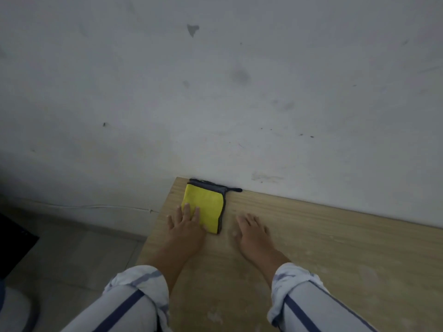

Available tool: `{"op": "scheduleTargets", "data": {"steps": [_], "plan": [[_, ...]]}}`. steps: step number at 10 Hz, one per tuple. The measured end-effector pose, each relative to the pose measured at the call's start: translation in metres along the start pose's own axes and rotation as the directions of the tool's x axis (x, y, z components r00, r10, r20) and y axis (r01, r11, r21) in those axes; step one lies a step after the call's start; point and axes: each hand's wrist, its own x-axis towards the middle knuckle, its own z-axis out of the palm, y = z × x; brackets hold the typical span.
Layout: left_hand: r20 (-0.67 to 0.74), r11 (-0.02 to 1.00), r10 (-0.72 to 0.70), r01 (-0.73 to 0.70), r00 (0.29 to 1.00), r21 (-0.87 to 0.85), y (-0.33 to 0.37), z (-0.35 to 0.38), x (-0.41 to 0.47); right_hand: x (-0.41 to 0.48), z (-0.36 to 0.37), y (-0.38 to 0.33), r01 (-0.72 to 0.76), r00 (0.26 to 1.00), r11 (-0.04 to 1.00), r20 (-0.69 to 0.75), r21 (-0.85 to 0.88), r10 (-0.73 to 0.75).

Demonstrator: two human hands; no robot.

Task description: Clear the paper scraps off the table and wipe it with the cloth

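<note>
A folded yellow cloth (208, 207) with a dark grey edge lies at the far left corner of the wooden table (335, 248), against the wall. My left hand (185, 227) rests flat with straight fingers on the cloth's near left part. My right hand (251, 232) lies flat on the bare wood just right of the cloth, fingers spread, not touching it. No paper scraps show on the visible table top.
A stained white wall (239, 92) runs along the table's far edge. The table's left edge drops to a tiled floor (72, 248), where a thin white cable runs along the wall's base. A dark object (14, 243) stands at the far left.
</note>
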Motion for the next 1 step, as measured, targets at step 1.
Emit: {"op": "scheduleTargets", "data": {"steps": [1], "plan": [[0.002,0.998,0.048,-0.048,0.999,0.042,0.0269,-0.0004,-0.0195,-0.0266,-0.0102,0.0286,-0.061,0.997,0.998,-0.043,0.02,0.061]]}}
